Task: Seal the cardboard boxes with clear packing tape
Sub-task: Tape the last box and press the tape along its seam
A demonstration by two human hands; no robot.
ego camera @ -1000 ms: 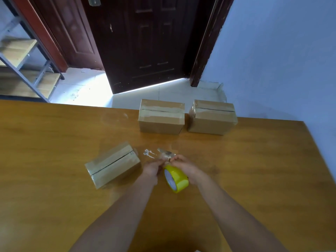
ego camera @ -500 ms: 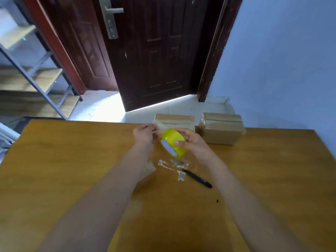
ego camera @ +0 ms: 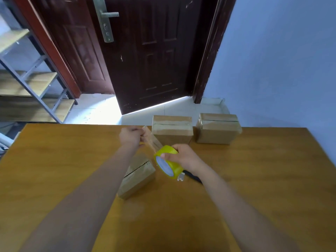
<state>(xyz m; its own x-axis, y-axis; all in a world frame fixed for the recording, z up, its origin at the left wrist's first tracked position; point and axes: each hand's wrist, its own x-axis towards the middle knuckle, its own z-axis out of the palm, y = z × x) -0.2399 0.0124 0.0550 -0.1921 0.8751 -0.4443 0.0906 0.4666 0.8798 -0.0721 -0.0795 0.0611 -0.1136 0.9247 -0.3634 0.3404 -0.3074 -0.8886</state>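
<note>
Above the worktop [ego camera: 254, 179] I see my right hand [ego camera: 185, 157] gripping the yellow tape roll [ego camera: 168, 163], fingers curled round it — my left hand [ego camera: 131, 136] pinches the pulled-out clear strip [ego camera: 152, 140] over the nearest box [ego camera: 137, 176].

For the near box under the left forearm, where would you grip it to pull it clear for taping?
Probably grip the near box across its two long side walls, coming from above at the end left of the left forearm. It lies skewed with its open seam up, so holding the sides leaves the seam free for tape.
</note>
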